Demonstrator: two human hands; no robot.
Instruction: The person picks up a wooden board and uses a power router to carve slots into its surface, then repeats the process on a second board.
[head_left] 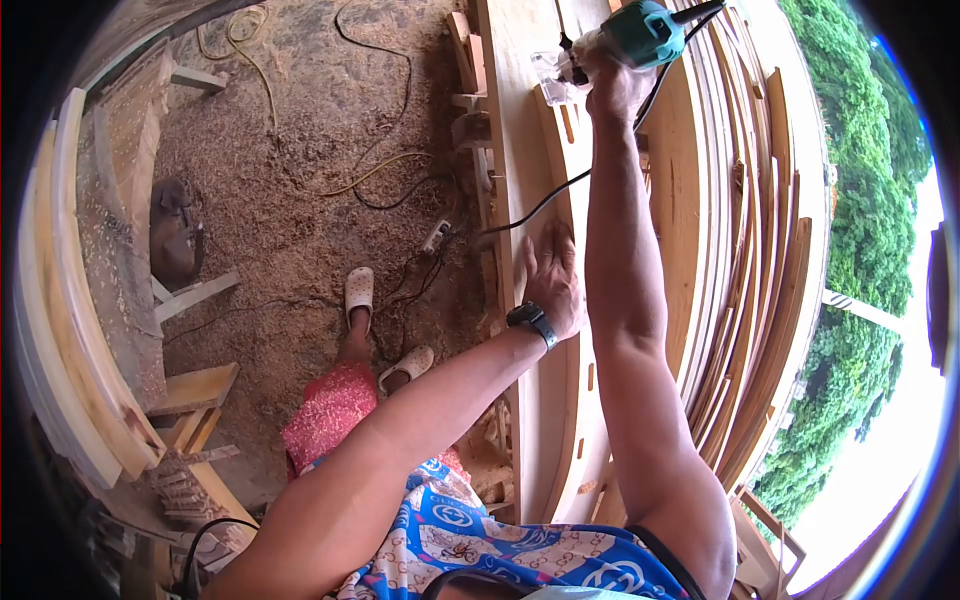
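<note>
My right hand (618,95) is wrapped round a teal trim router (645,35) at the far end of the workbench. Its clear base (556,80) is over a pale wooden board (597,425) with several narrow slots along it; whether the bit touches the wood is hidden. Nearer to me, my left hand (557,285) lies flat on the wood with fingers stretched out, a dark watch (532,324) on its wrist. A black power cord (540,208) crosses the board between my hands and passes behind my right forearm.
Long wooden strips (745,300) are stacked right of the board. Shavings cover the ground (270,180) at left, where cords and a power strip (437,237) lie near my feet in light clogs (359,288). More planks (75,300) stand at far left.
</note>
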